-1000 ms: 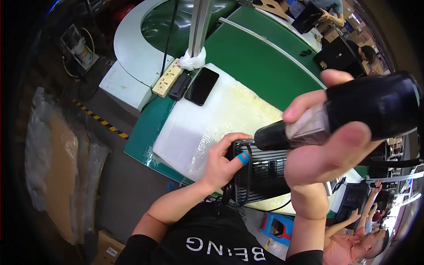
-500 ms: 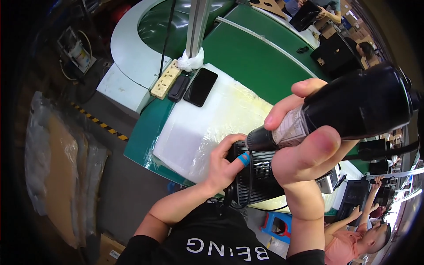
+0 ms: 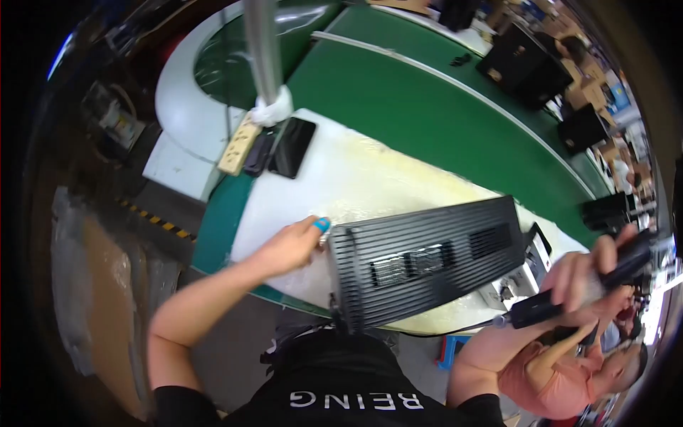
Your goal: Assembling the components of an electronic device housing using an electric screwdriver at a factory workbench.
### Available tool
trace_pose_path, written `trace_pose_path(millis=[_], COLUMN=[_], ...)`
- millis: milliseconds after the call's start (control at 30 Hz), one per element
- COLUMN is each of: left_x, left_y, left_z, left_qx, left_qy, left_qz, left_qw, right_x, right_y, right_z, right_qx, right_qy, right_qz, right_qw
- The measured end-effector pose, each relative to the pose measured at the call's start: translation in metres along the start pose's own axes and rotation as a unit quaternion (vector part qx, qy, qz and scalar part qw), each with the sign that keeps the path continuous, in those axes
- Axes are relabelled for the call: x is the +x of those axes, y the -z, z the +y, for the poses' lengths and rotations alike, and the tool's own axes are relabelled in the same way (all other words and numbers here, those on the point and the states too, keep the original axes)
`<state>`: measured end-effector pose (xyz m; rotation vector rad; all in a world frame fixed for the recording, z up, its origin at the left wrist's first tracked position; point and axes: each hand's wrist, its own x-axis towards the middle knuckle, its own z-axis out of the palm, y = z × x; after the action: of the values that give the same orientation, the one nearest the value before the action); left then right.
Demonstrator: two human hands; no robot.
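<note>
A long black ribbed housing [image 3: 448, 277] with vent slots is tilted over the pale padded sheet in front of me. By its left end is my left hand [image 3: 288, 245], its fingers curled in and a blue band round one of them. Whether that hand touches the housing or pinches something small, I cannot make out. My right hand [image 3: 573, 281], out to the right and blurred, is wrapped round a black electric screwdriver [image 3: 533, 309]. The screwdriver's tip points left, away from the housing's surface.
The pale sheet [image 3: 277, 213] bears a black phone [image 3: 293, 148] near a power strip [image 3: 240, 146] and a metal post [image 3: 263, 57]. Beyond runs a green conveyor belt [image 3: 405, 107]. A white box [image 3: 512, 285] stands right of the housing; a co-worker [image 3: 548, 377] is at far right.
My right hand has swung the screwdriver right and down, off the housing. The housing now shows its long ribbed side, and my left hand has shifted left to its end. The view has turned slightly.
</note>
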<state>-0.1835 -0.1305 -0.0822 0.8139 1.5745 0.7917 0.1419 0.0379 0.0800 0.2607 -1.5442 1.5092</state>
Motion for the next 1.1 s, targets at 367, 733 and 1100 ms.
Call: trace_pose_path(millis=[367,733,1100], left_x=[0.089,0.121,0.131], left_y=[0.045,0.035,-0.087], left_z=[-0.051,0.191,0.35], left_qx=[-0.246,0.39,0.709], left_qy=[0.292,-0.005,-0.456], left_qz=[-0.159,0.084,0.172], left_qw=[0.911,0.917,0.509], right_x=[-0.311,-0.337,-0.318], right_y=[0.05,0.059,0.058], right_z=[0.076,0.096,0.096], right_qx=[0.291,0.297,0.245], right_qy=[-0.163,-0.15,-0.215], right_qz=[0.236,0.305,0.302], right_qw=[0.913,0.892,0.896])
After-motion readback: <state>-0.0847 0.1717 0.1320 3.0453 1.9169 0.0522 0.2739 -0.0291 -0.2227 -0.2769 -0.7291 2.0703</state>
